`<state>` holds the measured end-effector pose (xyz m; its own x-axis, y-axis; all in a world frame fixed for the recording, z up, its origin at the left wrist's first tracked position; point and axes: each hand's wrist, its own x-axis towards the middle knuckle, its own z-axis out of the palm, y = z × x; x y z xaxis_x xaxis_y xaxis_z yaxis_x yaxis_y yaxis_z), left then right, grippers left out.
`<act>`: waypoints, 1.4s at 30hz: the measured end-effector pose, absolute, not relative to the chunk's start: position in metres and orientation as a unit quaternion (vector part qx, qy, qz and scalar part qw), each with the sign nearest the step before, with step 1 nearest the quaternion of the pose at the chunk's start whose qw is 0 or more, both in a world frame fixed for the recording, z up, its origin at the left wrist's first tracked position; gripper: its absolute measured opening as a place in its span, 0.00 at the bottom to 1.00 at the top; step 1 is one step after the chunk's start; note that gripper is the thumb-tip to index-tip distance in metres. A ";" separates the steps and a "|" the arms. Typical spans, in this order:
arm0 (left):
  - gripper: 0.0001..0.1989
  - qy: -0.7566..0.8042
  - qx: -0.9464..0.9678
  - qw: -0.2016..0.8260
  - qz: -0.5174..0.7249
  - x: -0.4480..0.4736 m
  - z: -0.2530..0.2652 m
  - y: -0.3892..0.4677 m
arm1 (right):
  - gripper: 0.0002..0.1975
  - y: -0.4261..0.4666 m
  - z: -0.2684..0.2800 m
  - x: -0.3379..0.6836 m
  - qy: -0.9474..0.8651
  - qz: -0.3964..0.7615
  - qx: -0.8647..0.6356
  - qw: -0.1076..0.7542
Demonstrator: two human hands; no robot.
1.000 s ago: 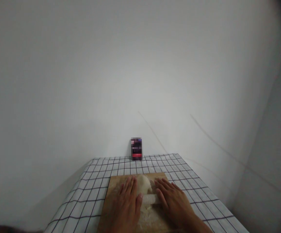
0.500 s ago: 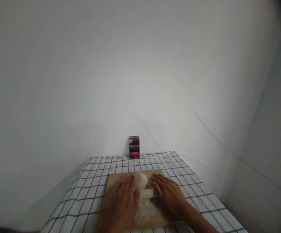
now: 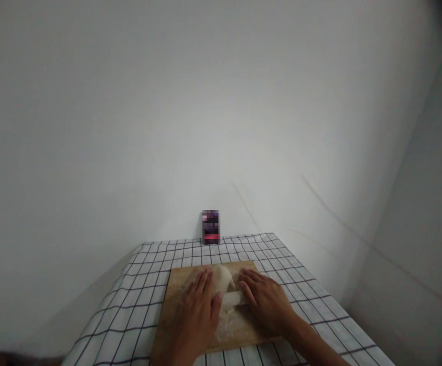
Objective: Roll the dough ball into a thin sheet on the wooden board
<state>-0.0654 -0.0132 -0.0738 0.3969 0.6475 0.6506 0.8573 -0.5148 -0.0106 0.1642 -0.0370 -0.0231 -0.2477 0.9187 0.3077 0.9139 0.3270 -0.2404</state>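
A pale rolling pin (image 3: 233,299) lies crosswise on a wooden board (image 3: 178,277), its middle showing between my hands. My left hand (image 3: 200,307) is closed over the pin's left end, with the fingers pointing forward and the thumb alongside. Over the right end lies my right hand (image 3: 268,300), palm down, gripping it from above. Both pin ends are hidden under the palms. A smooth, whitish lump of dough (image 3: 223,278) bulges out just beyond the pin and touches it. A little flattened dough shows on the near side.
Loose flour (image 3: 226,328) dusts the near part of the board. Under it is a white tablecloth (image 3: 144,284) with a dark grid. At the back, a dark, pixelated upright rectangle (image 3: 210,227) leans by the white wall (image 3: 221,127). The table's right edge slopes down toward me.
The whole view has shifted slightly, so the table sits higher in the picture. The pin is tilted a little more, and somewhat more dough shows beyond it. Both hands keep their places on it.
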 end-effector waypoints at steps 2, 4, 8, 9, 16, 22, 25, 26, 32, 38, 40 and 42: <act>0.24 -0.468 -0.818 0.173 -0.286 -0.063 -0.068 -0.005 | 0.24 -0.029 -0.018 0.162 -0.786 0.005 -0.586 0.196; 0.22 -0.476 -0.814 0.179 -0.282 -0.061 -0.064 0.000 | 0.23 -0.022 -0.016 0.159 -0.783 0.001 -0.592 0.193; 0.25 -0.461 -0.816 0.190 -0.293 -0.065 -0.071 -0.018 | 0.22 -0.034 -0.029 0.160 -0.785 -0.024 -0.587 0.195; 0.26 -0.450 -0.822 0.192 -0.293 -0.068 -0.075 -0.025 | 0.21 -0.042 -0.034 0.162 -0.786 -0.031 -0.584 0.200; 0.24 -0.449 -0.828 0.178 -0.284 -0.067 -0.075 -0.013 | 0.23 -0.037 -0.032 0.163 -0.785 -0.019 -0.588 0.195; 0.27 -0.451 -0.821 0.197 -0.291 -0.070 -0.075 -0.010 | 0.24 -0.038 -0.029 0.161 -0.793 -0.002 -0.576 0.201; 0.33 -0.386 -0.855 0.216 -0.271 -0.083 -0.083 -0.029 | 0.23 -0.062 -0.037 0.170 -0.815 0.015 -0.538 0.214; 0.34 -0.372 -0.864 0.217 -0.261 -0.085 -0.083 -0.032 | 0.23 -0.065 -0.038 0.173 -0.821 0.020 -0.529 0.214; 0.27 -0.465 -0.835 0.173 -0.239 -0.069 -0.064 -0.005 | 0.21 -0.028 -0.025 0.165 -0.798 0.007 -0.569 0.199; 0.31 -0.431 -0.824 0.217 -0.297 -0.069 -0.075 -0.018 | 0.21 -0.037 -0.039 0.166 -0.801 -0.022 -0.559 0.213; 0.36 -0.399 -0.829 0.244 -0.307 -0.077 -0.083 -0.034 | 0.23 -0.056 -0.051 0.172 -0.811 -0.042 -0.539 0.224; 0.39 -0.372 -0.835 0.262 -0.308 -0.081 -0.086 -0.045 | 0.26 -0.070 -0.057 0.177 -0.818 -0.053 -0.525 0.228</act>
